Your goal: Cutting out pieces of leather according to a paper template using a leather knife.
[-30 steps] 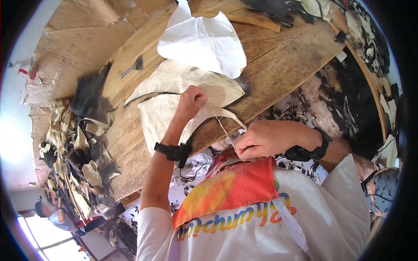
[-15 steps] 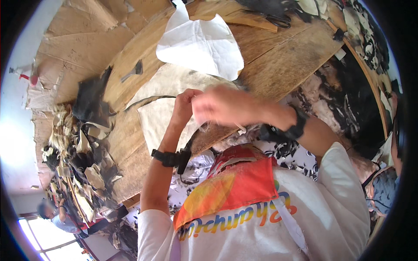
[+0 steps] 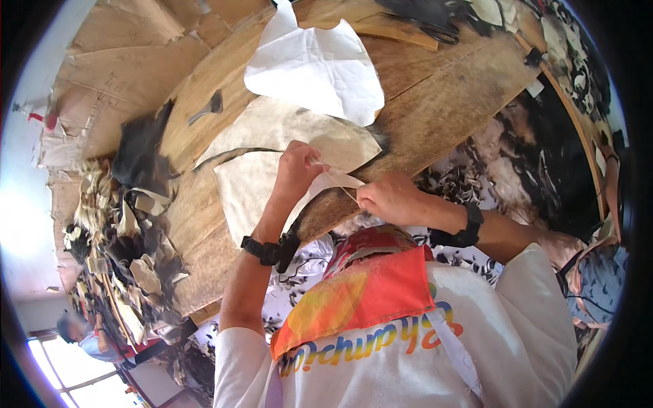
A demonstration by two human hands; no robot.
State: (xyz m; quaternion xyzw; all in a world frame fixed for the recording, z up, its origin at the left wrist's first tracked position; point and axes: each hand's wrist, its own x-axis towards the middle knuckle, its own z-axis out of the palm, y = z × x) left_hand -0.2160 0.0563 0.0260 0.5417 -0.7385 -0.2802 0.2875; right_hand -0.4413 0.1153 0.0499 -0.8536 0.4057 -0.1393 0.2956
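My left hand (image 3: 296,170) is closed in a pinch at the edge of a pale hide piece (image 3: 239,190) lying on the wooden table. From its fingertips a thin light thread (image 3: 341,188) runs taut to my right hand (image 3: 389,198), whose fingers are closed on it near the table's front edge. Whether a needle is in those fingers is hidden. A narrow pale flap (image 3: 343,179) of the hide lies beside the thread. Just beyond sits a second pale hide piece (image 3: 286,126), a dark gap between the two. Farther back, a white pattern-shaped sheet (image 3: 313,71) overlaps it.
On the wooden table (image 3: 435,115) lie a dark hide piece (image 3: 139,146), a small dark-ended tool (image 3: 206,109) and scissors (image 3: 441,32). Hide scraps (image 3: 126,251) are heaped at the left. Black and pinkish fur (image 3: 524,163) lies at right. Another person (image 3: 92,340) is at lower left.
My right hand has moved right and toward me, away from my left hand, drawing the thread out between them. My left hand has shifted only slightly.
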